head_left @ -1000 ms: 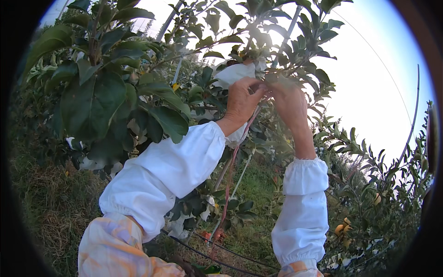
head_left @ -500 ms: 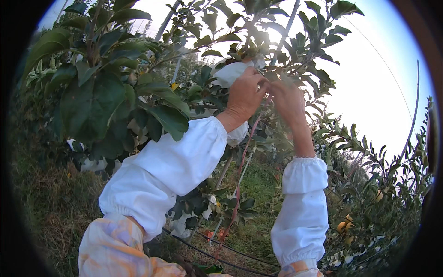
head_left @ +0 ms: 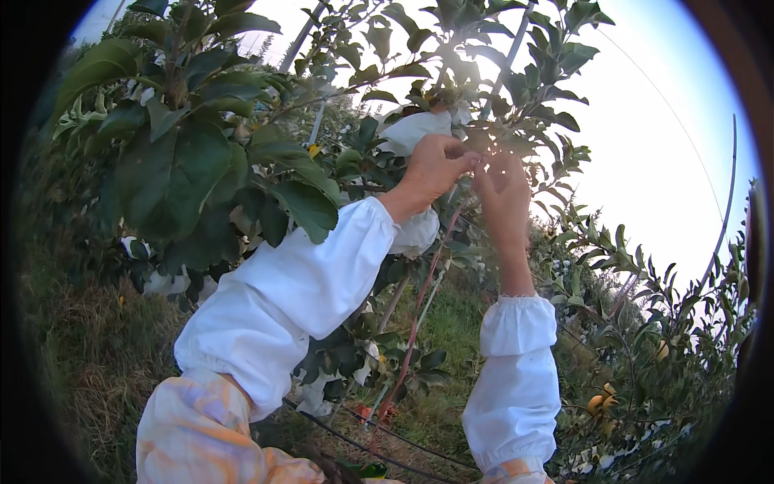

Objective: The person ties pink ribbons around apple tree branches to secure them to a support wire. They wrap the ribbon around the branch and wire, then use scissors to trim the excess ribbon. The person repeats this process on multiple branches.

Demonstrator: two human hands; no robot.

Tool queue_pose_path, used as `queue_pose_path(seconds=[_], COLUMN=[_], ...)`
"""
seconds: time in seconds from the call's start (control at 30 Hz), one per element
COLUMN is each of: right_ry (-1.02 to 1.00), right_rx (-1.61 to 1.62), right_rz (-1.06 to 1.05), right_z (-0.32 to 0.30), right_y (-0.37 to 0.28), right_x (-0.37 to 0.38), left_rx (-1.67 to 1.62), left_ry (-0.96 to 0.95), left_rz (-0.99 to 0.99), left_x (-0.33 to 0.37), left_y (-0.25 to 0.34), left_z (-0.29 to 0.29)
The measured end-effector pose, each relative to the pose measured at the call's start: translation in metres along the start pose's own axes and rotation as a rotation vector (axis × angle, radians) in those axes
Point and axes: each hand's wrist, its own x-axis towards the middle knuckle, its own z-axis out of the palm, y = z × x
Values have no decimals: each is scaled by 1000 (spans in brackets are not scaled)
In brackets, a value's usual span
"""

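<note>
Both my hands are raised at the leafy fruit-tree branch (head_left: 516, 129), fingertips together. My left hand (head_left: 433, 171) pinches with thumb and forefinger. My right hand (head_left: 504, 189) is closed in a pinch right beside it, partly washed out by glare. A long pink string (head_left: 419, 310) runs up from the ground to the pinched fingers; its upper end is hidden among them. Just behind my left hand hangs a white bag (head_left: 415, 131) among the leaves. Below my left wrist is another white bag (head_left: 417, 232).
Large dark leaves (head_left: 173, 173) crowd the left side close by. Grey poles (head_left: 303, 36) and a thin pole (head_left: 723, 202) stand among the trees. A black hose (head_left: 355, 442) crosses the grass low down. Yellow fruits (head_left: 601, 401) hang at the lower right.
My right hand and forearm have shifted slightly left and down, and its fingers have re-formed near the left fingertips. The view has tilted a little. The pink string hangs straighter.
</note>
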Motion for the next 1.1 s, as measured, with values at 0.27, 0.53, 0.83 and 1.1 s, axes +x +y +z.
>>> queue_pose_path(seconds=[0.27, 0.53, 0.83, 1.1], right_ry=[122, 81, -213, -10], right_rx=[-18, -144, 277, -197], right_rz=[-126, -14, 516, -54], right_z=[6, 1, -36, 1], right_y=[-4, 0, -15, -8], right_x=[-2, 4, -12, -69], left_rx=[-651, -656, -217, -557], left_ry=[-148, -195, -273, -483], left_rz=[-219, -220, -258, -315], left_x=[-3, -7, -22, -36], left_y=[-8, -22, -8, -12], left_z=[-2, -1, 15, 14])
